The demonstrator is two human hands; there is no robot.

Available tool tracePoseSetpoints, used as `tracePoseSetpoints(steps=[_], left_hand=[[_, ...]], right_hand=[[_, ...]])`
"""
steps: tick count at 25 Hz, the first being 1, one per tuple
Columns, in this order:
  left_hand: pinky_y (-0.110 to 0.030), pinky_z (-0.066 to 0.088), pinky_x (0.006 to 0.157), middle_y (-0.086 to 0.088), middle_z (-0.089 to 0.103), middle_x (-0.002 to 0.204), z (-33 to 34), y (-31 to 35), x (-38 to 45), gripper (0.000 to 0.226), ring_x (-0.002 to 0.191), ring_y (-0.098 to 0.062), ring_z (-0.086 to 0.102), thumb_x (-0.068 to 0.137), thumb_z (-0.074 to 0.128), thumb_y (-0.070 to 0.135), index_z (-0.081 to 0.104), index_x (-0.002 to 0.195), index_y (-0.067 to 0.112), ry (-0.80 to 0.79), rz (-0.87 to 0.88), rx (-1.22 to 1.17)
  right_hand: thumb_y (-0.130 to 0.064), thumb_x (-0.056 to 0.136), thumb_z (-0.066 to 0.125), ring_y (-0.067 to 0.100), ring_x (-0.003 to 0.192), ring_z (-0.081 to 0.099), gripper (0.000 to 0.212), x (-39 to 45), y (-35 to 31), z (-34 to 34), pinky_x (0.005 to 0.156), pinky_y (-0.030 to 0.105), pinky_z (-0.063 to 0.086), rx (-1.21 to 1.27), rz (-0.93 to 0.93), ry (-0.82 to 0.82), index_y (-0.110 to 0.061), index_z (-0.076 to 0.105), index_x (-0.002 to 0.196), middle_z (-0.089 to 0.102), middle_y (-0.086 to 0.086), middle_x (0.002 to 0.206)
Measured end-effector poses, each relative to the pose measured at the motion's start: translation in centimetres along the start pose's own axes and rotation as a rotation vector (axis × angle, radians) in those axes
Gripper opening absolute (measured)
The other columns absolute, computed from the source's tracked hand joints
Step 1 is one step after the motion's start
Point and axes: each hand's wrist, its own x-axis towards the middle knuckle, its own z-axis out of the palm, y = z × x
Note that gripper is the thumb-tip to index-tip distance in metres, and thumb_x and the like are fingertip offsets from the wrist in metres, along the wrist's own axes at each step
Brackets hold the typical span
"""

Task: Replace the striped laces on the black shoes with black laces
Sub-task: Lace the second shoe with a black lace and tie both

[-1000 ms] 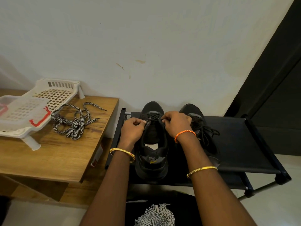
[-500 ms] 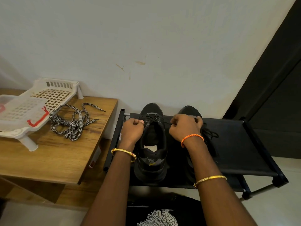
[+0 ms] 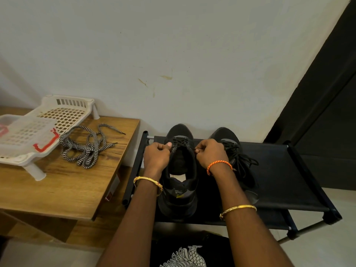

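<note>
Two black shoes stand toe-to-wall on a black fabric shoe rack (image 3: 289,182). The left shoe (image 3: 180,182) carries a black lace (image 3: 180,141) threaded through its eyelets. My left hand (image 3: 157,156) and my right hand (image 3: 211,154) sit at either side of its tongue, each pinching an end of that lace with curled fingers. The right shoe (image 3: 234,151) is partly hidden behind my right wrist; its black lace lies loose over it. The striped black-and-white laces (image 3: 86,149) lie in a heap on the wooden table (image 3: 63,187) to the left.
A white plastic slotted rack (image 3: 46,120) with a red-marked clear lid stands on the table's back left. A pale wall rises right behind the shoe rack. A dark door panel (image 3: 323,93) fills the right side. Pale floor shows below right.
My hands drew apart from the top of the tongue to the two sides of the left shoe, pulling the black lace ends outward. The view shifted slightly.
</note>
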Motion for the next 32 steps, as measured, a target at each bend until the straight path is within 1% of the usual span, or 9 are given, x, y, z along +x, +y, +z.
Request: tracePoseSetpoints(steps=[5, 8, 11, 16, 19, 22, 25, 28, 32], left_hand=[[-0.045, 0.043, 0.097, 0.002, 0.060, 0.108, -1.1, 2.1, -1.9, 0.011, 0.108, -0.017, 0.055, 0.090, 0.059, 0.036, 0.052, 0.091, 0.028, 0.080, 0.228, 0.059], [-0.026, 0.051, 0.080, 0.007, 0.071, 0.091, -0.8, 4.5, -4.6, 0.010, 0.091, -0.009, 0.068, 0.093, 0.058, 0.032, 0.058, 0.098, 0.024, -0.294, 0.232, -0.353], [-0.019, 0.054, 0.070, 0.005, 0.069, 0.076, -0.2, 5.3, -6.8, 0.019, 0.075, -0.008, 0.069, 0.096, 0.051, 0.033, 0.061, 0.102, 0.017, -0.616, 0.195, -0.342], [-0.014, 0.037, 0.049, 0.012, 0.040, 0.050, -3.2, 4.5, -5.2, 0.026, 0.044, -0.003, 0.037, 0.098, 0.048, 0.028, 0.070, 0.096, 0.013, -0.483, 0.183, -0.221], [-0.010, 0.033, 0.040, 0.013, 0.043, 0.039, -4.8, 4.2, -4.4, 0.022, 0.034, 0.001, 0.038, 0.096, 0.052, 0.023, 0.069, 0.090, 0.010, -0.352, 0.194, -0.218], [-0.008, 0.042, 0.049, 0.015, 0.061, 0.051, -4.0, 4.2, -4.5, 0.017, 0.051, 0.005, 0.057, 0.092, 0.059, 0.023, 0.072, 0.085, 0.014, -0.275, 0.192, -0.207], [-0.015, 0.047, 0.060, 0.007, 0.072, 0.069, -2.9, 4.2, -4.6, 0.015, 0.069, -0.003, 0.066, 0.089, 0.064, 0.025, 0.074, 0.080, 0.020, -0.320, 0.195, -0.229], [-0.007, 0.043, 0.048, 0.010, 0.069, 0.061, -3.0, 4.3, -4.5, 0.016, 0.055, 0.004, 0.062, 0.088, 0.065, 0.026, 0.074, 0.079, 0.019, -0.320, 0.193, -0.207], [-0.008, 0.043, 0.052, 0.012, 0.071, 0.068, -4.4, 3.8, -3.9, 0.018, 0.061, 0.004, 0.062, 0.091, 0.061, 0.028, 0.074, 0.082, 0.018, -0.307, 0.185, -0.158]], right_hand=[[0.007, 0.092, 0.045, 0.015, 0.061, 0.060, 0.019, -1.6, -1.0, -3.8, 0.060, 0.022, 0.054, 0.778, 0.094, -0.124, 0.003, 0.061, 0.101, 0.062, 0.009, 0.074], [0.013, 0.092, 0.041, 0.011, 0.067, 0.069, 0.026, -2.8, -2.2, -6.3, 0.068, 0.023, 0.057, 1.181, 0.019, -0.281, -0.002, 0.063, 0.094, 0.067, 0.007, 0.078], [0.016, 0.089, 0.043, 0.014, 0.078, 0.071, 0.027, -3.2, -2.9, -6.6, 0.075, 0.025, 0.058, 1.364, -0.073, -0.268, -0.001, 0.062, 0.094, 0.070, 0.008, 0.081], [0.011, 0.085, 0.058, 0.015, 0.074, 0.068, 0.015, -1.3, 0.2, -5.0, 0.077, 0.026, 0.058, 1.219, 0.073, 0.211, 0.006, 0.064, 0.099, 0.065, 0.010, 0.081], [0.004, 0.085, 0.058, 0.023, 0.082, 0.067, 0.021, -0.6, 2.1, -4.3, 0.083, 0.032, 0.055, 0.726, 0.171, 0.415, -0.002, 0.067, 0.103, 0.065, 0.010, 0.085], [-0.004, 0.080, 0.057, 0.023, 0.099, 0.060, 0.031, -1.5, 0.5, -3.8, 0.089, 0.032, 0.048, 0.288, -0.165, 0.367, -0.015, 0.068, 0.108, 0.060, 0.006, 0.108], [-0.008, 0.083, 0.063, -0.003, 0.093, 0.060, 0.026, -2.9, -1.8, -3.0, 0.086, 0.011, 0.044, 0.295, -0.509, 0.053, -0.017, 0.071, 0.106, 0.069, -0.004, 0.100], [-0.006, 0.088, 0.061, -0.006, 0.072, 0.060, 0.016, -2.6, -1.3, -2.8, 0.070, 0.001, 0.042, 0.331, -0.471, 0.096, -0.012, 0.074, 0.095, 0.070, -0.004, 0.083], [-0.009, 0.089, 0.057, 0.012, 0.078, 0.059, 0.015, -1.5, 0.8, -3.5, 0.077, 0.019, 0.047, 0.252, -0.235, 0.390, -0.009, 0.072, 0.092, 0.069, 0.005, 0.086]])
